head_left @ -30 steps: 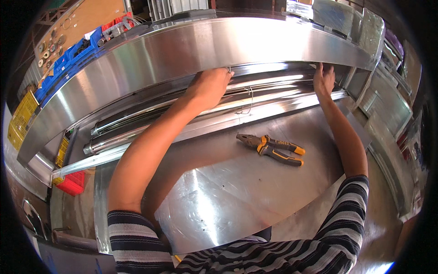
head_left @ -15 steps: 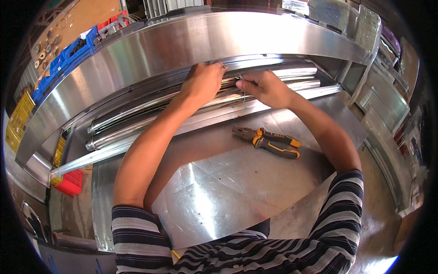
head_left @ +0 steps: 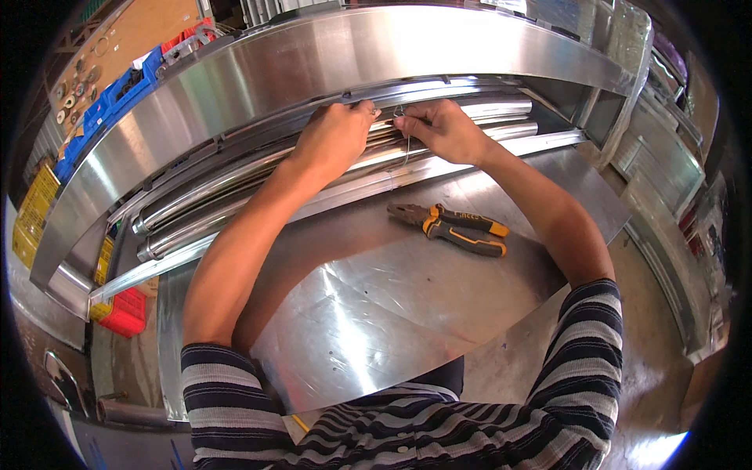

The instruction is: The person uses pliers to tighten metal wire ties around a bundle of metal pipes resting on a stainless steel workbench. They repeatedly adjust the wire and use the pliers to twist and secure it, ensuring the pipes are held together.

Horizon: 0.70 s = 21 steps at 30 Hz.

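Note:
My left hand (head_left: 338, 135) rests on a bundle of shiny steel tubes (head_left: 235, 196) under the lip of a large stainless steel hood (head_left: 313, 55), fingers curled at its upper edge. My right hand (head_left: 439, 129) is close beside it, pinching a thin metal wire (head_left: 406, 145) that hangs down over the tubes. The two hands almost touch. A pair of pliers (head_left: 454, 227) with orange and black handles lies on the steel sheet (head_left: 376, 313) below my right forearm.
Blue bins (head_left: 110, 110) and a pegboard with small parts sit at the upper left. Yellow packs (head_left: 31, 211) and a red crate (head_left: 125, 313) lie at the left. More steel units (head_left: 666, 157) stand to the right.
My right hand moved left from the far right end of the tubes to beside my left hand and took hold of the wire. The left hand stayed put.

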Motion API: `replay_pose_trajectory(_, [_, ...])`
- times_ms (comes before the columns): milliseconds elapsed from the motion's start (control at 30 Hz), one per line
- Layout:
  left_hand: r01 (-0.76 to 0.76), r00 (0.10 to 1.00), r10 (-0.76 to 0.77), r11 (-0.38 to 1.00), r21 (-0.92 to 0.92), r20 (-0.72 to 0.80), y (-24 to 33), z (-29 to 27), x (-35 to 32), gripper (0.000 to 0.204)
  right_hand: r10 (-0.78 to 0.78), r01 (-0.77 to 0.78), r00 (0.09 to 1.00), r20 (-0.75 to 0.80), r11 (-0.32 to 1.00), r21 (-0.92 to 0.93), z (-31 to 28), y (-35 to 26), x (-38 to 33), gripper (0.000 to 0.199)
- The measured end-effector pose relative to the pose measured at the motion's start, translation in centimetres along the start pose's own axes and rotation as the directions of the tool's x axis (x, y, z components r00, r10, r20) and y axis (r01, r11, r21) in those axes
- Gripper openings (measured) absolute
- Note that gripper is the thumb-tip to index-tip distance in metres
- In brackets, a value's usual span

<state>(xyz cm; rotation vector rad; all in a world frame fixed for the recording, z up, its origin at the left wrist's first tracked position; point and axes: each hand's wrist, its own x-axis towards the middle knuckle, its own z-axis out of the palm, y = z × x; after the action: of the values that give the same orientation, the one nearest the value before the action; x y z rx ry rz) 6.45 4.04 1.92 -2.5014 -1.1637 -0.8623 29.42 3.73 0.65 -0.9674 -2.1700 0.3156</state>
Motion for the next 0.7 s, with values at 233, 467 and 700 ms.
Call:
replay_pose_trajectory(233, [-0.050, 0.997, 0.049, 0.999, -0.004, -0.066, 0.3, 0.4, -0.8, 0.022, 0.048, -0.055, 0.996, -0.080, 0.995, -0.086, 0.4, -0.9, -0.1, 0.033])
replay_pose_trajectory(467, [-0.068, 0.996, 0.059, 0.989, -0.134, -0.069, 0.5, -0.5, -1.6, 0.025, 0.122, -0.140, 0.986, -0.117, 0.977, -0.159, 0.9, -1.9, 0.6, 0.032])
replay_pose_trajectory(700, [0.033, 0.998, -0.021, 0.980, -0.196, 0.065, 0.6, -2.0, -1.2, 0.037, 0.153, -0.169, 0.979, -0.135, 0.978, -0.120, 1.1, -2.0, 0.7, 0.037])
